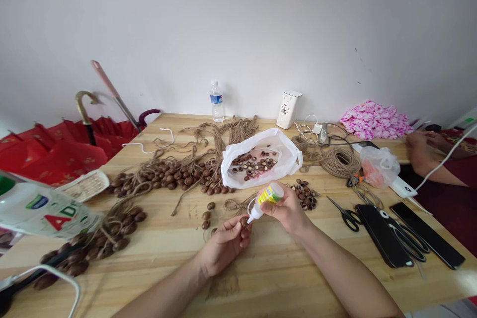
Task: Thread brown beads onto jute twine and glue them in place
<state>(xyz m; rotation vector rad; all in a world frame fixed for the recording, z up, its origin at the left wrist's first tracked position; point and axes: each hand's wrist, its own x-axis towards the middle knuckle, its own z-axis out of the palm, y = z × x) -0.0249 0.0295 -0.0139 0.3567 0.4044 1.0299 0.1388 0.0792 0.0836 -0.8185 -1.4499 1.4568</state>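
One worktop (164, 244) on my feed. Off middle of near edge: right hand (289, 211) wrapped round squeeze bottle (269, 194), left hand (224, 244) fingertips pinching brown shell (244, 221). Bottle's long axis slopes down-left, nozzle (251, 218) at shell; contact I can't tell.

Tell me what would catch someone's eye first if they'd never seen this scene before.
Probably the bright pink-and-white bundle at the far right of the table, near the wall, with the red umbrellas beyond the table's left edge a close second. Then, front and centre, the right hand holds a yellow-labelled bottle, nozzle down, at a brown shell in the left hand.
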